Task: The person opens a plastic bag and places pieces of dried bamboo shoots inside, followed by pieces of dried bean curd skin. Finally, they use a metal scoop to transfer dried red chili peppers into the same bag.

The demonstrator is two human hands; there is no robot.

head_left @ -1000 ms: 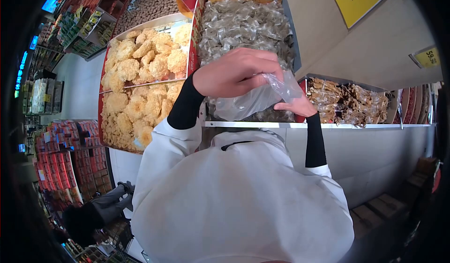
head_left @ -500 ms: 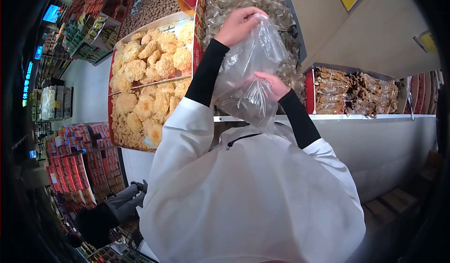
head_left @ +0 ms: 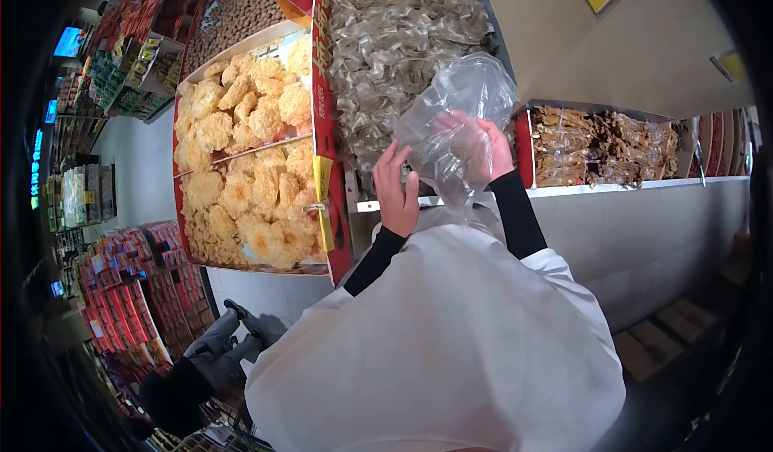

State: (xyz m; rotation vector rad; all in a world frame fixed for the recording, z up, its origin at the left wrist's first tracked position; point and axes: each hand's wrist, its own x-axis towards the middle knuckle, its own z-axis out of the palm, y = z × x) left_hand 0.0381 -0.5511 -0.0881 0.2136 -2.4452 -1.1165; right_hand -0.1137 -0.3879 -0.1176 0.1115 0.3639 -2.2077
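A clear plastic bag [head_left: 459, 89] hangs in front of me, puffed out at the top and narrowing to a crumpled lower end near my white top. My right hand [head_left: 493, 150] grips it from the right side. Some of its fingers show blurrily through the film. To the left of the bag, my left hand [head_left: 394, 190] is raised with its fingers spread, holding nothing; its fingertips come close to the plastic. Behind both hands lies a bin of small items in clear wrappers [head_left: 394, 49].
Left of that bin stands a divided red-edged box of pale, bumpy, puffy pieces [head_left: 241, 178], with small brown round items [head_left: 245, 13] beyond. On the right, a box holds brown dried bundles [head_left: 604, 146]. Another person [head_left: 193, 379] is at the lower left, near stacked red packages [head_left: 121, 291].
My left hand has let go of the bag's upper part and come down toward me, opening. My right hand has lifted the bag slightly to the right. The view has shifted a little.
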